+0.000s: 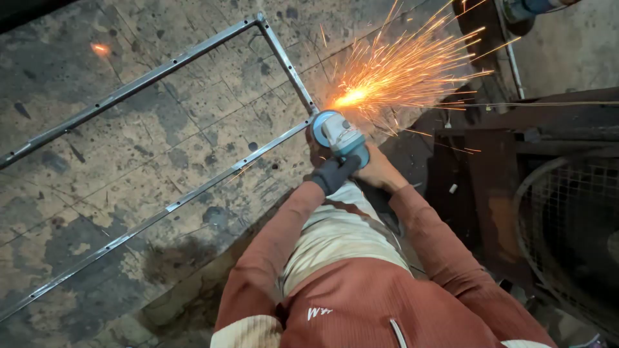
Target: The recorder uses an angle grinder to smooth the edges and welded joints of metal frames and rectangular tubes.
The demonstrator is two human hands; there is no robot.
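A blue and grey angle grinder [340,136] presses on the near right corner of a thin rectangular steel frame [174,63] that lies flat on the stained concrete floor. Orange sparks [393,74] fan out up and to the right from the contact point. My left hand [333,174], in a dark glove, grips the grinder from the left. Bare and partly hidden behind the tool, my right hand [380,171] holds the grinder's body from the right. Both arms wear rust-coloured sleeves.
A dark rusty metal structure [496,161] stands close on the right, with a round wire-mesh guard [570,225] beside it. A thin metal rod [512,58] runs at the top right. One glowing ember [100,48] lies on the floor at the upper left.
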